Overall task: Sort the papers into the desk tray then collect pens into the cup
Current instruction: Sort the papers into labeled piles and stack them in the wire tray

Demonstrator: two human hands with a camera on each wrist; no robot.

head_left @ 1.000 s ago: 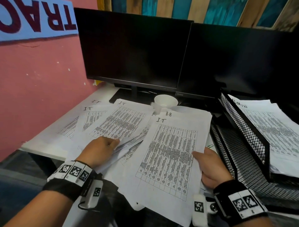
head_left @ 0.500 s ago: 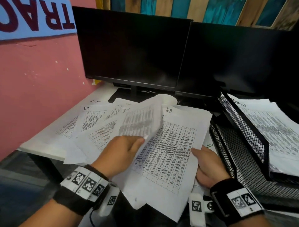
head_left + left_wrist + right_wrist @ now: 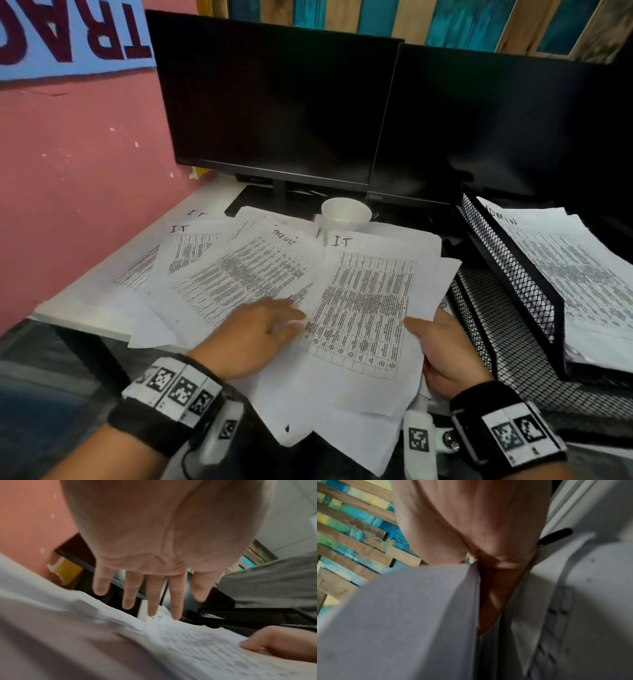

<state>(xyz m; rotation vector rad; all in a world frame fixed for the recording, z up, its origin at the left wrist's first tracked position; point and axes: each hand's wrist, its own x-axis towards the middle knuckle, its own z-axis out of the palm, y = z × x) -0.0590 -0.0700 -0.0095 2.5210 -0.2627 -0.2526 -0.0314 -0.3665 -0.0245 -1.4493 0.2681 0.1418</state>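
Printed sheets (image 3: 239, 274) lie fanned over the white desk; the nearest left one is headed "TASKLIST". My right hand (image 3: 428, 329) grips the lower right edge of a stack topped by an "I-T" sheet (image 3: 366, 308), thumb on top. In the right wrist view the stack (image 3: 419, 615) sits between thumb and fingers. My left hand (image 3: 277, 322) is open, fingers straight and spread by the stack's left edge; the left wrist view shows the fingers (image 3: 154, 601) just above the paper (image 3: 188, 642). A white cup (image 3: 346, 214) stands behind the papers. The black mesh desk tray (image 3: 513, 284) is at right.
The tray's upper tier holds a pile headed "ADMIN" (image 3: 575, 270). Two dark monitors (image 3: 274, 102) stand along the back and a pink wall (image 3: 68, 188) is at left. A dark pen-like thing (image 3: 556, 536) shows past my right hand among the sheets.
My left hand lifted an "I-T" sheet from the left pile, carried it right onto the stack in my right hand and let go. The "TASKLIST" sheet is now uncovered.
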